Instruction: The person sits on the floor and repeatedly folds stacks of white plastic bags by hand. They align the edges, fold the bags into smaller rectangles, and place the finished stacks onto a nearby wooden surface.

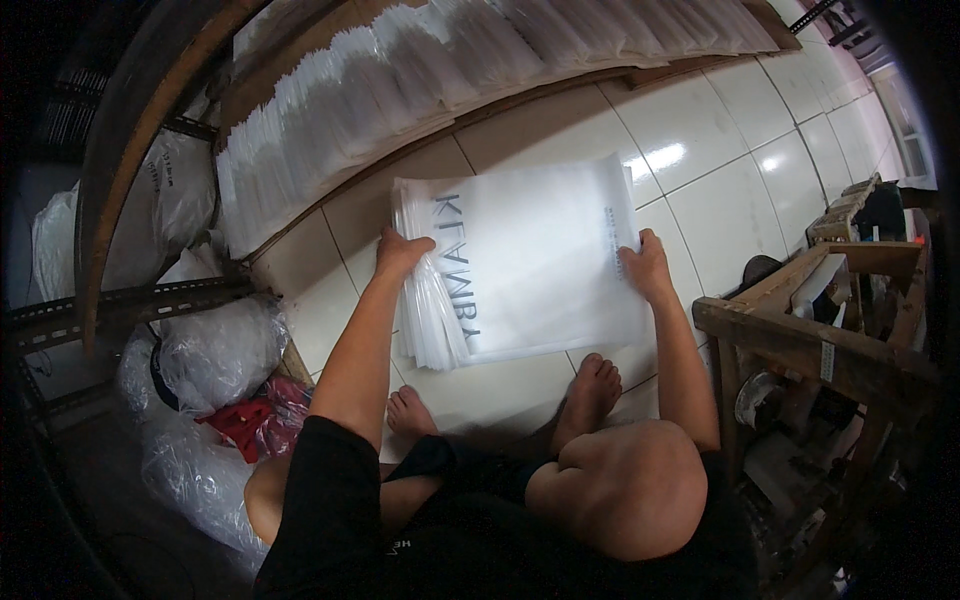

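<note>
At frame centre, a stack of frosted bags (530, 265) lies on the tiled floor (700, 130). The left hand (400, 252) clamps its left edge; the right hand (648, 265) clamps its right edge. More bags (400, 80) line the upper frame.

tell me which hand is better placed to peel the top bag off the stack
Probably the left hand: its fingers sit on the fanned, loose edges of the stack of frosted plastic bags. The right hand presses flat on the opposite, flush edge, steadying the pile.
</note>
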The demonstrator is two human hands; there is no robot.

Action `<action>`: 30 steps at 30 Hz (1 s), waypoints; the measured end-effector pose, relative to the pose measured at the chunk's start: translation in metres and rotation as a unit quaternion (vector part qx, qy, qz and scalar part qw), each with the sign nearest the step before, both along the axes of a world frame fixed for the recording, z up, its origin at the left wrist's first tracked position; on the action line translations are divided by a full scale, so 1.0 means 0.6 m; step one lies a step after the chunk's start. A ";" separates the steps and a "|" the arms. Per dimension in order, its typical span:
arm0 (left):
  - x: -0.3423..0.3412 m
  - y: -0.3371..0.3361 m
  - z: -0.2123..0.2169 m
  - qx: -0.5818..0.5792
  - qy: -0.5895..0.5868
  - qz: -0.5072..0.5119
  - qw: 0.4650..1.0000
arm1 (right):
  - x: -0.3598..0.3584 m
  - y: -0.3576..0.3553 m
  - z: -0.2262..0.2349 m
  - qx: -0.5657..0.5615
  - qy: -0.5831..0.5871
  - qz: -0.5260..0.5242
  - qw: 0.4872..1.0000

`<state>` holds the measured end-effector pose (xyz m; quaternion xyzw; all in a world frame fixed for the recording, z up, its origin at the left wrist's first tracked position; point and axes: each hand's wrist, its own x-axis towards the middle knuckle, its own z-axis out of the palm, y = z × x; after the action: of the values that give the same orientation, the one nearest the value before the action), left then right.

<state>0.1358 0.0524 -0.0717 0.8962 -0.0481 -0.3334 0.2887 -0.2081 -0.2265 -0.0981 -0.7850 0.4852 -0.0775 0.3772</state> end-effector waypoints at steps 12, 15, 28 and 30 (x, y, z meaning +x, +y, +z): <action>-0.012 -0.013 0.013 -0.044 0.015 -0.006 0.999 | 0.006 0.014 0.078 0.431 -0.144 -0.149 0.878; -0.023 -0.022 0.038 -0.138 0.150 0.071 0.976 | -0.010 0.011 0.058 0.404 -0.097 -0.114 0.903; -0.020 -0.006 0.025 -0.177 0.139 -0.026 0.974 | -0.017 0.039 0.051 0.354 -0.169 -0.124 0.912; -0.016 -0.002 0.017 -0.165 0.163 0.004 0.973 | -0.014 0.050 0.057 0.327 -0.184 -0.123 0.919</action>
<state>0.1265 0.0512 -0.0613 0.7703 -0.0508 -0.4610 0.4378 -0.2163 -0.1963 -0.0641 -0.5240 0.4980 -0.1032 0.6832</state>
